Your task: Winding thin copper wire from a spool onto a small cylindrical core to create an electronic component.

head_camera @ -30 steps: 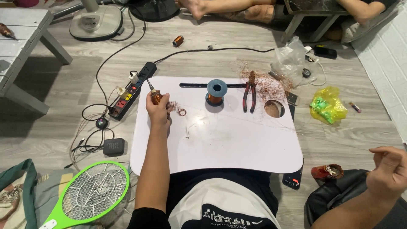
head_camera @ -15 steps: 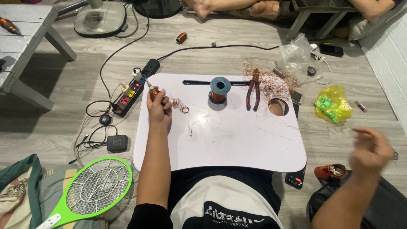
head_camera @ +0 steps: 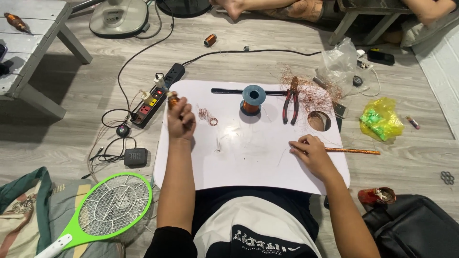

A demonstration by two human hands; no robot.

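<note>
Head view: right hand (head_camera: 313, 154) fingers pinch the left end of a copper rod (head_camera: 354, 151) lying crosswise on the bench (head_camera: 248, 157); left hand (head_camera: 180, 122) grips a small coil (head_camera: 172, 101).

I see a small copper-wound coil (head_camera: 172, 101) pinched upright in my left hand (head_camera: 180, 123), raised over the left edge of the white bench (head_camera: 248, 167); only its orange-brown top shows above my fingers. A long, thin copper-coloured rod (head_camera: 353, 151) lies flat near the bench's right edge, its far end poking out over the floor. My right hand (head_camera: 313, 154) rests palm down on its near end, fingers pressing it to the surface.
</note>
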